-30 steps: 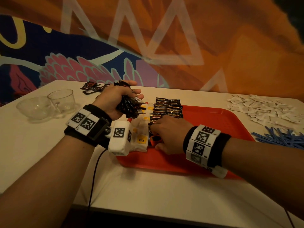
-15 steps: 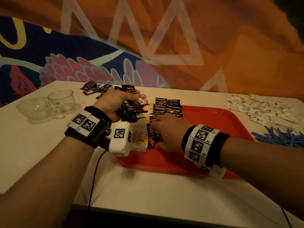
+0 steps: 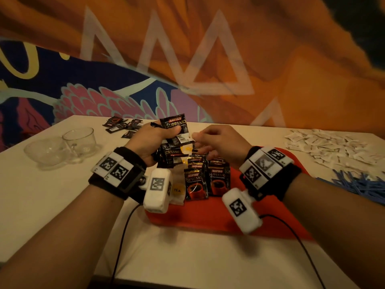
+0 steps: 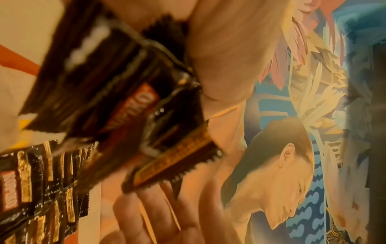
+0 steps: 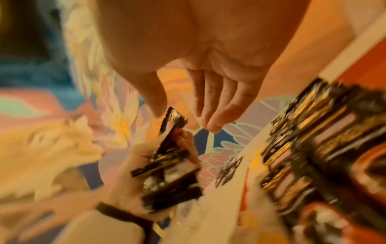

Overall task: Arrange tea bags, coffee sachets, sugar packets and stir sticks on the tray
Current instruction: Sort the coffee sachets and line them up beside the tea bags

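Both wrist views are smeared by blur, so print on most packets is unreadable there. In the head view the wrist cameras and forearms cover the tray's [image 3: 200,217] front left corner and much of its right side. The tea bags [image 3: 178,189] at the tray's left edge show only as a pale packet with a yellow "TEA" spot behind the left wrist camera.

The left hand [image 3: 151,140] is clenched around a thick bunch of coffee sachets [image 3: 174,142], held above the tray's far left corner; one sachet stands up from the fist with its label readable. In the left wrist view the same bunch [image 4: 117,92] fans out from under the thumb.

The right hand [image 3: 218,140] hovers just beside that bunch, holding nothing. Its fingers [image 5: 217,105] are straight and close together, with the thumb apart and the tips near the upright sachet's edge. Whether they touch it cannot be told.

Two rows of sachets [image 3: 208,178] lie overlapped on the left part of the tray, running from its front toward its far edge.

On the table [image 3: 187,257], sugar packets [image 3: 333,147] are scattered near the far right corner, with blue stir sticks [image 3: 362,182] at the right edge, partly cut off. A few loose sachets [image 3: 123,126] lie by the far edge, and two glass cups [image 3: 62,147] stand at the left edge.
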`<state>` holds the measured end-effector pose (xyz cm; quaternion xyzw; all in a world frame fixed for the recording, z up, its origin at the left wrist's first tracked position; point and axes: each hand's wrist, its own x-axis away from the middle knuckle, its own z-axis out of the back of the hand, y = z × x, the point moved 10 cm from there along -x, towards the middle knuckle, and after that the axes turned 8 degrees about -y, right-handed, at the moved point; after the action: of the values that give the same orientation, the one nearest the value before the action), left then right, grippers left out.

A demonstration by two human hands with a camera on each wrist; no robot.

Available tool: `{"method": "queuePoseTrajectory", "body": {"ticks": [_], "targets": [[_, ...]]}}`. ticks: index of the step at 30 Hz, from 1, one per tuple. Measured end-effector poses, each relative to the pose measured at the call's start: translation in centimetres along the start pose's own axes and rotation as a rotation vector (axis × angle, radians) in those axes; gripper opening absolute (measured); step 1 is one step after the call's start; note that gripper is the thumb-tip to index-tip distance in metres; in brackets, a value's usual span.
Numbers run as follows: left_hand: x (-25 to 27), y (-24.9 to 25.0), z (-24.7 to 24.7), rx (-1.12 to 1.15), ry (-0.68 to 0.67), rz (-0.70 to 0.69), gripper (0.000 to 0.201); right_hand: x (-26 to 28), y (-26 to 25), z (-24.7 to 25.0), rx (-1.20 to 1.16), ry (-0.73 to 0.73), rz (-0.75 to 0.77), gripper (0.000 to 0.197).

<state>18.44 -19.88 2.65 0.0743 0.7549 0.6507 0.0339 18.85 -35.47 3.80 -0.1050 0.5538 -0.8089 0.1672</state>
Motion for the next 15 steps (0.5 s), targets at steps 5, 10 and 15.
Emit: {"method": "queuePoseTrajectory", "body": {"ticks": [5,10,15], "targets": [[0.0,0.9,-1.3,-0.124,0.004,-0.083,0.004,-0.1,-0.3,-0.6,-0.252,0.047,0.032,0.021],[0.5,2.5,0.4,-0.258,0.221,-0.165,0.039,1.2,-2.8,2.8,0.236,0.345,0.166,0.012],[0.8,2.8,-2.8,-0.157,0.017,-0.086,0.048,2.5,-6.2,0.2,0.743,0.34,0.491,0.021]]}}
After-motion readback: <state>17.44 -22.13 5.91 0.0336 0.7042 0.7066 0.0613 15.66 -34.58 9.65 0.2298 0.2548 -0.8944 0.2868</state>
